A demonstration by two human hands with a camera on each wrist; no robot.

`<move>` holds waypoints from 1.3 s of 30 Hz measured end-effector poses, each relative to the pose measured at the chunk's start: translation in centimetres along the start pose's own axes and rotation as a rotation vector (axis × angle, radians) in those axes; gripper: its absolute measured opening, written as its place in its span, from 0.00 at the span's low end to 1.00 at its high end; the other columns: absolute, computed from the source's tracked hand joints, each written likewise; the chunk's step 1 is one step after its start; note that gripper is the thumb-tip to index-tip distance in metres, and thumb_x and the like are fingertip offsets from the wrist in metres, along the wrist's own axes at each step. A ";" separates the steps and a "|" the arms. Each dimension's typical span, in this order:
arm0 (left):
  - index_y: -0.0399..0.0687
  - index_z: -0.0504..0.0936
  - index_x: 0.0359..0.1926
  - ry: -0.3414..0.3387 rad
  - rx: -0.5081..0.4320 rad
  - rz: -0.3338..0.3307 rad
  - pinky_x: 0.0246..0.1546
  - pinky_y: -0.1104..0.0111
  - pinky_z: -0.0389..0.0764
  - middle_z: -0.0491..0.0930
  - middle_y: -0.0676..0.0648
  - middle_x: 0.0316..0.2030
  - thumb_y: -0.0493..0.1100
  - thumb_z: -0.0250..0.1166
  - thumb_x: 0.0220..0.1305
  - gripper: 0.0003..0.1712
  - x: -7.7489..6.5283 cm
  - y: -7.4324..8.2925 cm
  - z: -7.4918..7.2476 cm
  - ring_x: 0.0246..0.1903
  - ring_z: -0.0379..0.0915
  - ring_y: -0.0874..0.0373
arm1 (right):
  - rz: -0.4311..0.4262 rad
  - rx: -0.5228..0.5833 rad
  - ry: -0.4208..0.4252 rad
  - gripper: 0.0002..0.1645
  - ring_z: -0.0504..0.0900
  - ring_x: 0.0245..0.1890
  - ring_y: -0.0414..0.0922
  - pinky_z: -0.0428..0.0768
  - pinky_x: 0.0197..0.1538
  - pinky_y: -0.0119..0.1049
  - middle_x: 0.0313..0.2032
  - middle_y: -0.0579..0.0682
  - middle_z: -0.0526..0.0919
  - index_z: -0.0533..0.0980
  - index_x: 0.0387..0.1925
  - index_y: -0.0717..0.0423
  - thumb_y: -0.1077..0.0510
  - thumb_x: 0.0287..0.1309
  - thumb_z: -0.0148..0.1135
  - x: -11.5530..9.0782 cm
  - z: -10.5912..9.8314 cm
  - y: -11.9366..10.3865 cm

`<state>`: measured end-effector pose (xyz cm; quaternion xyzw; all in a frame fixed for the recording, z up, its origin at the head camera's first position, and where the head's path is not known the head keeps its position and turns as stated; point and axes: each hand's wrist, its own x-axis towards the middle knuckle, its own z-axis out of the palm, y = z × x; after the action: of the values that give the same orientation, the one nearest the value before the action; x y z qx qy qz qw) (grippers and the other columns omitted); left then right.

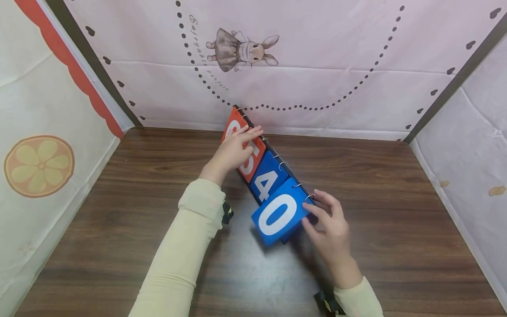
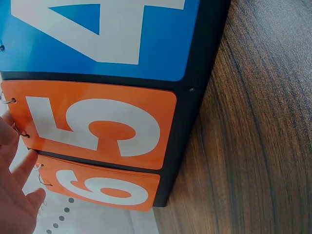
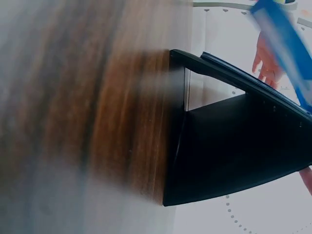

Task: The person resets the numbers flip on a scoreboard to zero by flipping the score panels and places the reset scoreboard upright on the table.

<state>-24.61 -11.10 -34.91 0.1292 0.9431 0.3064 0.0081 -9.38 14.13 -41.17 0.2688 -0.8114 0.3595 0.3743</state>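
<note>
A black tent-shaped flip scoreboard (image 3: 234,141) stands slantwise on the table, its number cards hung from metal rings along the top edge. Toward the far end are orange-red cards, a 5 card (image 2: 107,124) and a 6 card (image 2: 102,187). Beside them comes a blue 4 card (image 1: 266,185). At the near end a blue 0 card (image 1: 277,215) tilts up away from the board, blurred in the right wrist view. My left hand (image 1: 233,152) rests with extended fingers along the top edge. My right hand (image 1: 330,229) is at the 0 card's ringed corner, fingers loosely bent.
The scoreboard stands on a brown wood-grain table (image 1: 158,176). Behind it rises a pale cloth wall (image 1: 328,48) printed with a rabbit and dots, near the board's far end. White cloth panels flank both sides.
</note>
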 end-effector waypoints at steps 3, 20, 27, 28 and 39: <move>0.69 0.63 0.66 -0.004 -0.001 -0.001 0.67 0.53 0.38 0.55 0.64 0.67 0.42 0.53 0.64 0.30 0.0 0.1 -0.1 0.69 0.40 0.62 | 0.042 0.026 -0.053 0.15 0.75 0.52 0.50 0.72 0.53 0.30 0.55 0.57 0.73 0.80 0.41 0.58 0.56 0.53 0.59 0.0 -0.3 -0.1; 0.68 0.64 0.65 0.009 -0.012 0.010 0.67 0.53 0.39 0.57 0.62 0.67 0.41 0.54 0.64 0.30 0.0 0.5 0.0 0.69 0.41 0.60 | 0.877 0.146 -0.411 0.35 0.77 0.51 0.53 0.76 0.48 0.48 0.56 0.58 0.73 0.62 0.64 0.48 0.42 0.59 0.57 1.6 -0.6 -1.9; 0.70 0.64 0.65 0.010 -0.024 -0.021 0.66 0.50 0.45 0.57 0.63 0.66 0.43 0.54 0.64 0.29 -0.4 0.3 -0.2 0.69 0.41 0.62 | 0.890 0.125 -0.431 0.34 0.77 0.50 0.52 0.77 0.46 0.49 0.57 0.55 0.72 0.61 0.64 0.45 0.47 0.58 0.60 1.4 -0.1 -3.0; 0.69 0.65 0.65 0.008 -0.023 -0.017 0.66 0.50 0.44 0.57 0.62 0.67 0.44 0.54 0.65 0.29 -0.4 0.3 -0.3 0.69 0.41 0.62 | 0.888 0.121 -0.433 0.34 0.76 0.50 0.52 0.77 0.46 0.49 0.57 0.54 0.72 0.61 0.63 0.45 0.47 0.57 0.61 1.4 -0.1 -3.2; 0.63 0.68 0.64 0.009 0.039 0.006 0.67 0.58 0.33 0.61 0.57 0.66 0.44 0.53 0.64 0.27 -1.4 0.1 -0.7 0.68 0.46 0.57 | 0.850 0.079 -0.461 0.37 0.76 0.50 0.51 0.77 0.46 0.50 0.57 0.53 0.72 0.62 0.63 0.46 0.48 0.53 0.66 0.5 0.4 -4.7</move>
<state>-23.34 -11.72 -34.36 0.1308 0.9484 0.2887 0.0004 -6.59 10.91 -39.17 0.0000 -0.8968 0.4423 -0.0057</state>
